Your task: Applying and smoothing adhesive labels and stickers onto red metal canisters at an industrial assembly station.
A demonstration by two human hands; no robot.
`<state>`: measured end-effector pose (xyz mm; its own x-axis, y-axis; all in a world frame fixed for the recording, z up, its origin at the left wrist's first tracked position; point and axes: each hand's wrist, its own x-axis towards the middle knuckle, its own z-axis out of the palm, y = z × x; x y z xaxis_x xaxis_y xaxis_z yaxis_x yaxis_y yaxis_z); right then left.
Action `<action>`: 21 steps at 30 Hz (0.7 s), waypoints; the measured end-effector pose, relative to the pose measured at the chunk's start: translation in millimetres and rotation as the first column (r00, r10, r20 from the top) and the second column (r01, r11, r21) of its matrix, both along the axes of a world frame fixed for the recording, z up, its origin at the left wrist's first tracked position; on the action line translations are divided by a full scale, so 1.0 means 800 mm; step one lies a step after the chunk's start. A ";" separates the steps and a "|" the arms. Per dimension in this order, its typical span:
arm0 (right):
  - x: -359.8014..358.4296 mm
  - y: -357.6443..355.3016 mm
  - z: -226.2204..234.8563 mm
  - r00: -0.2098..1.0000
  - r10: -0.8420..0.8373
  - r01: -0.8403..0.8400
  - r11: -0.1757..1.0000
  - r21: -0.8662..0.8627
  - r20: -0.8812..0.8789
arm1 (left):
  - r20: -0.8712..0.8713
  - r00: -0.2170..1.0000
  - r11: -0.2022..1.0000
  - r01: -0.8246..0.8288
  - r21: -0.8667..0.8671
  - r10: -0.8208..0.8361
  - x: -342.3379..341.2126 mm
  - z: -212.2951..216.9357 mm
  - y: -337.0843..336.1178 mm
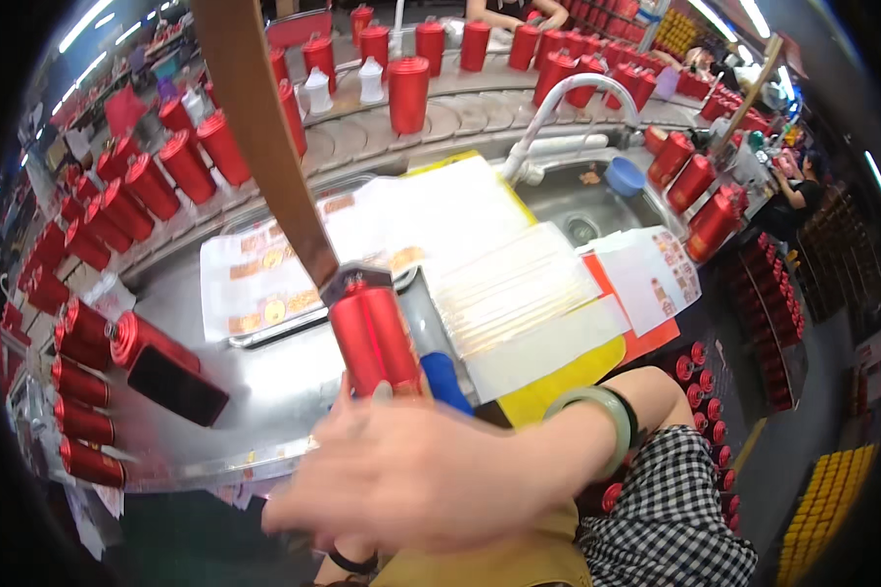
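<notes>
A red cylindrical can (374, 338) with a silver top rim stands upright just above my hands at the centre. My left hand (347, 391) is mostly hidden; only fingertips show around the can's base, and a black wristband (352, 562) shows lower down. My right hand (411, 479), blurred by motion, stretches leftward across the front of the left hand, with a pale green bangle (597, 406) on its wrist. A blue handle (445, 380) with a grey blade pokes up behind it; whether the right hand grips it is unclear. A brown band (264, 127) runs from the top edge down to the can's top.
A steel table (274, 391) carries a tray of label sheets (264, 284), white and yellow papers (519, 293), a black phone (176, 386) and red cans lying at left (83, 386). Behind are a sink (578, 210), a white tap, a conveyor with red cans (408, 93), and other people.
</notes>
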<state>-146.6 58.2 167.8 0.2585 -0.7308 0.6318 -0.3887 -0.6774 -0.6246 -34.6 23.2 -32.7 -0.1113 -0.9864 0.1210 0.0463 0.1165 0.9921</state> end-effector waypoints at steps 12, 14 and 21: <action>0.095 0.003 0.065 0.977 0.209 -0.185 0.923 -0.338 0.035 | 0.721 0.691 0.711 0.479 -0.516 0.058 0.022 0.076 -0.005; 0.072 0.006 0.060 0.993 0.086 -0.101 0.970 -0.223 -0.075 | 0.681 0.725 0.631 0.481 -0.609 0.104 0.013 0.062 -0.014; 0.024 0.049 0.086 0.981 -0.024 0.006 0.996 -0.092 -0.192 | 0.575 0.818 0.723 0.387 -0.572 0.017 0.032 0.032 -0.005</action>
